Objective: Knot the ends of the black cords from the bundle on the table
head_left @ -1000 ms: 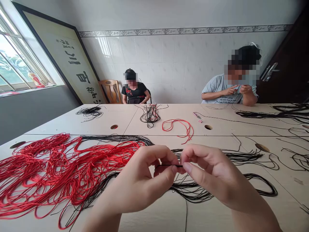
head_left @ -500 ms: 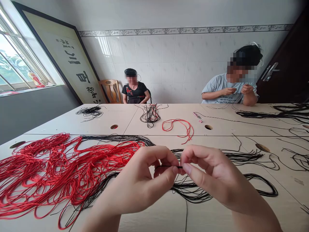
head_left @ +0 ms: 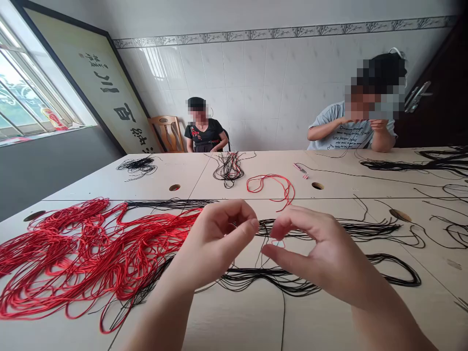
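My left hand (head_left: pixel 219 246) is raised over the table, thumb and forefinger pinched on a thin black cord (head_left: pixel 266 233) that hangs down from the fingertips. To its right, my right hand (head_left: pixel 318 251) is open, with its thumb and fingers apart beside the hanging cord. Beneath both hands lies a bundle of black cords (head_left: pixel 270 277). A second black bundle (head_left: pixel 365 229) stretches to the right behind my right hand. On the left, a big loose heap of red cords (head_left: pixel 120 253) spreads over the table.
Farther back on the table (head_left: pixel 175 168) lie a tangle of black cord (head_left: pixel 137 165), a red and black bundle (head_left: pixel 229 170), a red cord coil (head_left: pixel 272 178) and a small pinkish item (head_left: pixel 301 170). Two people sit opposite: one at right (head_left: pixel 338 134), one at centre (head_left: pixel 204 134).
My right hand has let go of the black cord and its fingers have spread. My left hand has moved slightly left and up, still pinching the cord. The view has shifted slightly.
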`<state>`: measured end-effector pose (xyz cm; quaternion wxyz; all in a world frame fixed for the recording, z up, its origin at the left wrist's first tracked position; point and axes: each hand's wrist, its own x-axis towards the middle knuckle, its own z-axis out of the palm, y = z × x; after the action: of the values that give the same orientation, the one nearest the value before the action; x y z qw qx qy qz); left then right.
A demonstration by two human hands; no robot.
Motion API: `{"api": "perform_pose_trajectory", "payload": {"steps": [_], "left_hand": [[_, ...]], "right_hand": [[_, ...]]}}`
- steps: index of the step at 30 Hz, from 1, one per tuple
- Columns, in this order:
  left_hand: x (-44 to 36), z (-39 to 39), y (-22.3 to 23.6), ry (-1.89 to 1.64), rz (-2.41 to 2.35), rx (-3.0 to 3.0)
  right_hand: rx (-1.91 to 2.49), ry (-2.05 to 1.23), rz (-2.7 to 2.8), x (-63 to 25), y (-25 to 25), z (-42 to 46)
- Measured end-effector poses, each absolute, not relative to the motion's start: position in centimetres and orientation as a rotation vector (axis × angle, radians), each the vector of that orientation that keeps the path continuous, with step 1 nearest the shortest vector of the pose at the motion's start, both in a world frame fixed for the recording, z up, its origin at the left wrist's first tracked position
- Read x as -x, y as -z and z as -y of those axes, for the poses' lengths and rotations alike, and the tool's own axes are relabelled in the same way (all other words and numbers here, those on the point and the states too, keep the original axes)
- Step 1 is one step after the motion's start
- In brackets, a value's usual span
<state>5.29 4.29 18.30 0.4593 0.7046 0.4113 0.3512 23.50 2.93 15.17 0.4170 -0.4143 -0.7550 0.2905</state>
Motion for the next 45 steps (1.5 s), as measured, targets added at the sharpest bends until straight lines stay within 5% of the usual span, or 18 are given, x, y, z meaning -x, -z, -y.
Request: {"api": "perform_pose_trajectory", "payload": {"steps": [31, 45], "left_hand": [[-5.4, -4.2, -18.4, -0.857, -1.074, -1.798], [-5.3, -4.3, -18.3, -0.862, -1.096, -1.799]], "right_hand": [[0.901, -0.250, 1.842, -22.1, -14.1, -2.9], [1.021, -0.772, 1.893, -23.5, -15.4, -2.1]]}}
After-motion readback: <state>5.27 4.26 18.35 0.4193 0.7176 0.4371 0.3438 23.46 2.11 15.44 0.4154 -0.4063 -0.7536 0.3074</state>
